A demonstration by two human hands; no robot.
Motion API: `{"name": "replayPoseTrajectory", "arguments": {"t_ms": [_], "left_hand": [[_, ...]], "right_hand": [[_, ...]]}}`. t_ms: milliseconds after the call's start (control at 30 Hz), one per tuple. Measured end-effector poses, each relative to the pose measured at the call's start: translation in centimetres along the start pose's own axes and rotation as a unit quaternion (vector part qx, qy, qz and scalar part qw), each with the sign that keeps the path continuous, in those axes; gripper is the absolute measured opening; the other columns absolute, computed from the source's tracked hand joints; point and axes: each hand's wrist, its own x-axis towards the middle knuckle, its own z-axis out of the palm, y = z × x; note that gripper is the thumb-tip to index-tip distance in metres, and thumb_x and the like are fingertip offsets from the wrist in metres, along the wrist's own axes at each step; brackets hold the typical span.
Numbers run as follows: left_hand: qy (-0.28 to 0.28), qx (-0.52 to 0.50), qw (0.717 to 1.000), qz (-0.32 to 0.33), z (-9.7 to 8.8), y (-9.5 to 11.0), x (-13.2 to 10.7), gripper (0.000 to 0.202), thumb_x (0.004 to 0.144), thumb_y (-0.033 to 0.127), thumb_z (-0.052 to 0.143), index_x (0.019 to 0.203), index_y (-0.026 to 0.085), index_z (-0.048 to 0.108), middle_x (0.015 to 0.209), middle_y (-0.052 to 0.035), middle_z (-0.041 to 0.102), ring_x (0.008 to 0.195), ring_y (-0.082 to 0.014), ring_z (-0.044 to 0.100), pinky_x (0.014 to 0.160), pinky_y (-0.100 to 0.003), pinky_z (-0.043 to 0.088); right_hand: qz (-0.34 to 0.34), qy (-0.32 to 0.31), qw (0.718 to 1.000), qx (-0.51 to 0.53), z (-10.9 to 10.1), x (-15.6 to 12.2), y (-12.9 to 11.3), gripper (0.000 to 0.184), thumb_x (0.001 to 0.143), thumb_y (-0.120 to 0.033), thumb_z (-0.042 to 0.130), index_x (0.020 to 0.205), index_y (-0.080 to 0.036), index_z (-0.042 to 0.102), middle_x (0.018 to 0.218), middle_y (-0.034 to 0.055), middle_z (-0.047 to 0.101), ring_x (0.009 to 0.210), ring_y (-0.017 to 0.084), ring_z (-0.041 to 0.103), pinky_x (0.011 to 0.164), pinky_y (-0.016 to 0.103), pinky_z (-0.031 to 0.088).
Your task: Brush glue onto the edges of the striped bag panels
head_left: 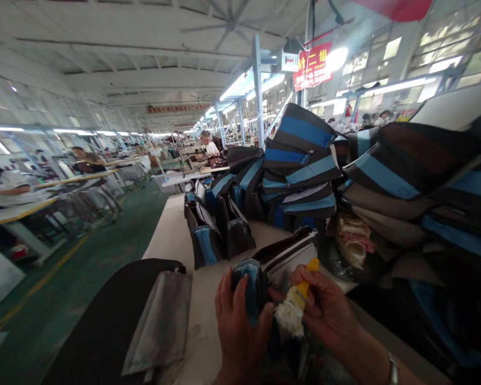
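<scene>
Left hand (236,321) grips small bag (250,286), right hand (326,313) grips brush (296,305), table (172,230) near edge. Bag pile (300,176) behind might tip if bumped.

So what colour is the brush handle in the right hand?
Yellow, whitish bristles; head view shows the brush in the right hand, left hand holding a bag.

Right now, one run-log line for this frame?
left hand: grips blue-black bag | right hand: holds yellow-handled brush, bristles beside bag | behind: stacked bags on table
</scene>
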Motion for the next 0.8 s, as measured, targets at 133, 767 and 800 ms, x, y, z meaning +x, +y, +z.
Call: {"name": "replayPoseTrajectory", "arguments": {"t_ms": [133,767,800], "left_hand": [[0.013,0.055,0.998,-0.004,0.8,0.4,1.0,0.040,0.081,0.035,0.068,0.117,0.017,0.063,0.134,-0.0185,0.049,0.123,-0.0333,0.050,0.098,-0.053,0.046],[-0.123,-0.282,0.935,-0.178,1.4,0.9,3.9,0.020,0.087,0.034,0.058,0.092,0.021,0.071,0.085,-0.0017,0.063,0.081,-0.0165,0.063,0.071,-0.025,0.050],[-0.121,-0.281,0.935,-0.181,1.4,0.9,3.8,0.021,0.086,0.035,0.058,0.092,0.020,0.072,0.086,-0.0022,0.063,0.081,-0.0170,0.063,0.071,-0.025,0.050]], "right_hand": [[0.008,0.003,1.000,0.002,0.2,0.1,-0.1,0.024,0.081,-0.035,0.070,0.069,-0.018,0.058,0.043,-0.0102,0.035,0.037,0.005,0.018,0.047,0.021,0.044],[-0.398,-0.017,0.674,-0.621,4.8,5.5,-5.7,0.018,0.092,-0.027,0.055,0.077,-0.019,0.061,0.076,0.0035,0.065,0.079,0.021,0.063,0.078,0.034,0.048],[-0.413,-0.011,0.653,-0.634,5.1,5.8,-5.9,0.018,0.092,-0.027,0.054,0.078,-0.019,0.061,0.077,0.0042,0.065,0.082,0.022,0.063,0.081,0.034,0.048]]}}
